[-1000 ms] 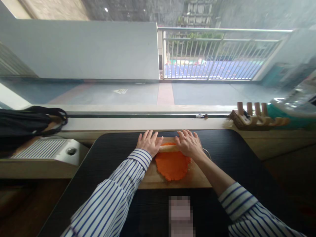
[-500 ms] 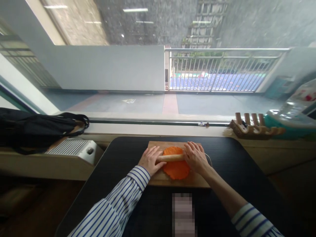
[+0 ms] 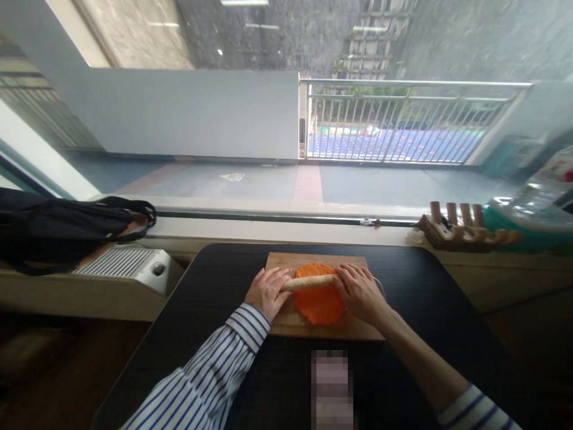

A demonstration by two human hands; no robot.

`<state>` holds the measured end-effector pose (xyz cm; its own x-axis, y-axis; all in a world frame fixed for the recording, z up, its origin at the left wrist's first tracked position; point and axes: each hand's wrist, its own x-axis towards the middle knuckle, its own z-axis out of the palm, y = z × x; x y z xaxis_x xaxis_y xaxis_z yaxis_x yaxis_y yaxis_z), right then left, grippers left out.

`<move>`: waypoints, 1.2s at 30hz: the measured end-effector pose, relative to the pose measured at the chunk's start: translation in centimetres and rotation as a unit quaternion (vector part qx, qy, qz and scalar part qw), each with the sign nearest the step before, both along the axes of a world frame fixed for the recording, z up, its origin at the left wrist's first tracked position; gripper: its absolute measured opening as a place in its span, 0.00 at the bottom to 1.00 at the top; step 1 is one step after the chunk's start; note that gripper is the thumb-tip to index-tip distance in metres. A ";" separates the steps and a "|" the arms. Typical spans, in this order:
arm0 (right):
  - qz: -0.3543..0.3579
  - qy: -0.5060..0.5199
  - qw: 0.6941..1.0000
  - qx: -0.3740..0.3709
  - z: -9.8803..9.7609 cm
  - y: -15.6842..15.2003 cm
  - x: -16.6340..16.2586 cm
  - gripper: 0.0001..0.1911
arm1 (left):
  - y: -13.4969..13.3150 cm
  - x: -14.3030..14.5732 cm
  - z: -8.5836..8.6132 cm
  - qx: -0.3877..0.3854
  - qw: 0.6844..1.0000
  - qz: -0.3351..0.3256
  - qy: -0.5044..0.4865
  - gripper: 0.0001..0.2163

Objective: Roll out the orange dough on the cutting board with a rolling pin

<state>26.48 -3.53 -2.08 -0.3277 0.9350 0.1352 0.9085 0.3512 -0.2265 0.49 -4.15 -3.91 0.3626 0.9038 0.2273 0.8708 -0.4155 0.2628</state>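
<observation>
A flat round of orange dough (image 3: 319, 301) lies on a wooden board (image 3: 286, 319) on the black table (image 3: 421, 298). A pale wooden rolling pin (image 3: 308, 282) lies across the dough's upper part. My left hand (image 3: 266, 291) presses on the pin's left end with fingers stretched flat. My right hand (image 3: 360, 291) presses on its right end the same way. Both palms rest on the pin, not wrapped round it.
A black bag (image 3: 58, 224) lies on a white slatted unit (image 3: 129, 266) at the left. A wooden rack (image 3: 461, 230) and a teal container under clear plastic (image 3: 528, 212) stand on the window ledge at the right. A window runs behind the table.
The pin has rolled from the dough's far edge back toward me, and both hands came with it. The far part of the dough and board now shows.
</observation>
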 end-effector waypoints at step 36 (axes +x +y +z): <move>0.044 -0.036 0.998 0.013 0.3 8.7 -8.0 0.17 | 2.1 -1.2 -0.4 -0.010 0.988 0.130 0.079 0.28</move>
